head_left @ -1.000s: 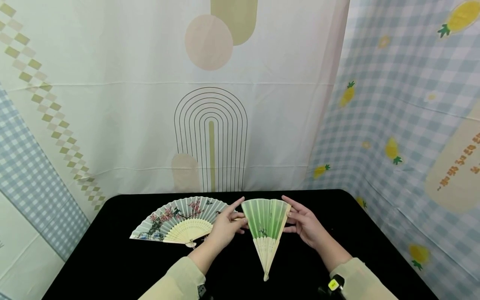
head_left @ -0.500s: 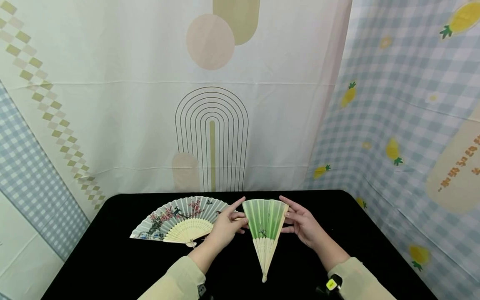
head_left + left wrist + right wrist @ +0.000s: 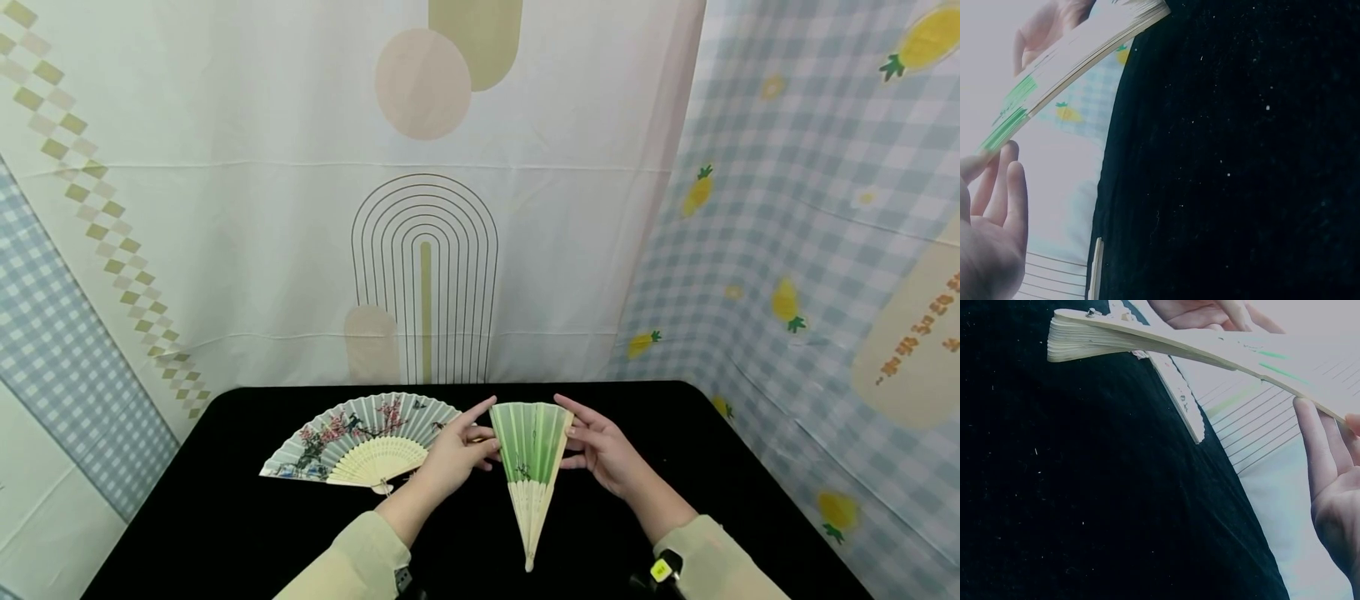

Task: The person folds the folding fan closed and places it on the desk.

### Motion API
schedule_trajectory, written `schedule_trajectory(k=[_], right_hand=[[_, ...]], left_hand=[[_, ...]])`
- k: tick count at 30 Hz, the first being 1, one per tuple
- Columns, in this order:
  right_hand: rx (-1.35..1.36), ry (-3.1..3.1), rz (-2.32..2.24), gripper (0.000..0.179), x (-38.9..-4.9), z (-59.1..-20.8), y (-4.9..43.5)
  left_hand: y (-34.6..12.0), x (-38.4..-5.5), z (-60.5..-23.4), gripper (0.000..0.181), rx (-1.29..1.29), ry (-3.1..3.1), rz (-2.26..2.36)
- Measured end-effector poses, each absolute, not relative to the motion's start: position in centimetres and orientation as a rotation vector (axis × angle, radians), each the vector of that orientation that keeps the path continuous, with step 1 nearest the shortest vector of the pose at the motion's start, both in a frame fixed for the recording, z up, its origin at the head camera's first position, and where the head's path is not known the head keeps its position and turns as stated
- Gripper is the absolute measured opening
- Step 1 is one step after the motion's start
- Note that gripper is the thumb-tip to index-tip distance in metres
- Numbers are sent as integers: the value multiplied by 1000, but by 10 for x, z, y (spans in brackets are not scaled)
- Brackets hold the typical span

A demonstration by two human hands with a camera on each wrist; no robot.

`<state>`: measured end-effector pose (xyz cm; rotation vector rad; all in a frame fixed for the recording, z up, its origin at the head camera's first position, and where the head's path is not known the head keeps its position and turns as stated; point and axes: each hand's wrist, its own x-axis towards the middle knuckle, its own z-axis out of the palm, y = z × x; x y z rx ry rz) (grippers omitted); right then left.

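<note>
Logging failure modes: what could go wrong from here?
Slip: left hand and right hand hold the green fan only by its side edges; it might drop.
Swing: no hand supports its pivot end, which could dip.
Contact: in the head view, the left hand overlaps the floral fan and might brush it.

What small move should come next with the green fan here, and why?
Probably bring the left hand and right hand a little closer together, folding the green fan further: each hand holds one of its outer edges, it is still partly spread, and it looks narrower than a second ago.
</note>
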<state>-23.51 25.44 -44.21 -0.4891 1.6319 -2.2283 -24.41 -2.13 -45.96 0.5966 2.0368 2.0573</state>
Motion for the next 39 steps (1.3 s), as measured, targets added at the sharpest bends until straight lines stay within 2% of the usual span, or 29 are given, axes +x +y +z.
schedule_trajectory(k=[29, 39], right_hand=[[-493, 1668, -2207, 56, -235, -445, 246], [-478, 1673, -2187, 59, -235, -444, 244]], left_hand=[[-24, -242, -458, 65, 617, 1989, 2024], [-23, -243, -459, 65, 630, 1999, 2006]])
